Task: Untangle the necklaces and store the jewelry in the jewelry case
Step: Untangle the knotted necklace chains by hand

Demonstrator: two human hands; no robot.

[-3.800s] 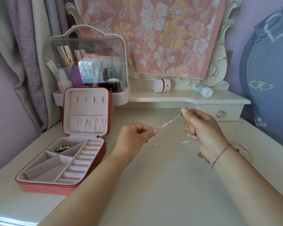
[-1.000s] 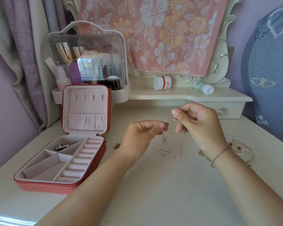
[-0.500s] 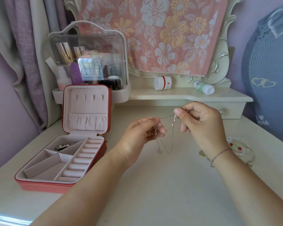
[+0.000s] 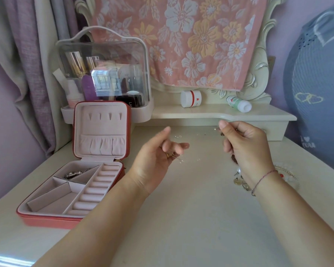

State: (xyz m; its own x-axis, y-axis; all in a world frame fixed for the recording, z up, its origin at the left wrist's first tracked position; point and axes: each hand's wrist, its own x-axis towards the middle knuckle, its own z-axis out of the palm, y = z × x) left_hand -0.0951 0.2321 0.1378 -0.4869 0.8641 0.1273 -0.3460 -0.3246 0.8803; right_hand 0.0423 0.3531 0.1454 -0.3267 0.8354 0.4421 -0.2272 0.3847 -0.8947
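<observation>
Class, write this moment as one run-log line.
left hand raised, blurred, grip unclear | right hand pinches necklace end | jewelry case open, one piece inside

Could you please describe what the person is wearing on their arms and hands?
No sleeves are in view; both arms are bare up to the frame's edge. The wrist of the right hand carries a thin reddish-purple string bracelet. The left hand shows no wristband; a small gold glint at its fingers could be a ring, but it is too blurred to tell.
</observation>
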